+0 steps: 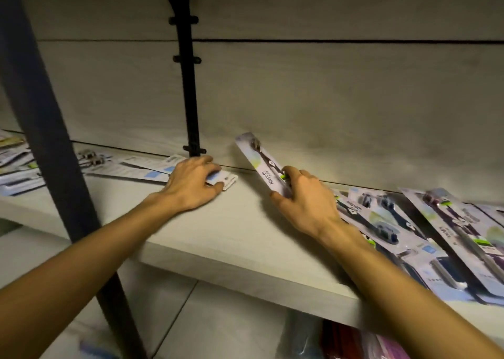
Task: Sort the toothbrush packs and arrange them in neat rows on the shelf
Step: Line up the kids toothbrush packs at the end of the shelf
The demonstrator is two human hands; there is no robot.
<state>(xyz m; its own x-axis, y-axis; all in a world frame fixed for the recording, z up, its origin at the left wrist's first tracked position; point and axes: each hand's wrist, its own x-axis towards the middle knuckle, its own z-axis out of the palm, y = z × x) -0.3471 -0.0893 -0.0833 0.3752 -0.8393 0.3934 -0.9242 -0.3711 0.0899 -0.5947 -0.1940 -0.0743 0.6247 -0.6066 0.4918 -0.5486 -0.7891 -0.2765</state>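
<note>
Two hands are at work on the shelf point(223, 238). The left hand point(191, 185) lies over the end of a flat white-and-blue pack point(227, 182), fingers curled at its edge; the right hand point(305, 203) grips a Niepoth toothbrush pack point(261, 165), lifted at a slant. Beyond the right wrist a heap of packs point(425, 236) lies overlapped and askew — unsorted, I judge. Left of the post point(188, 91) more packs point(131, 167) lie flat, loosely ordered — most of the job remains.
</note>
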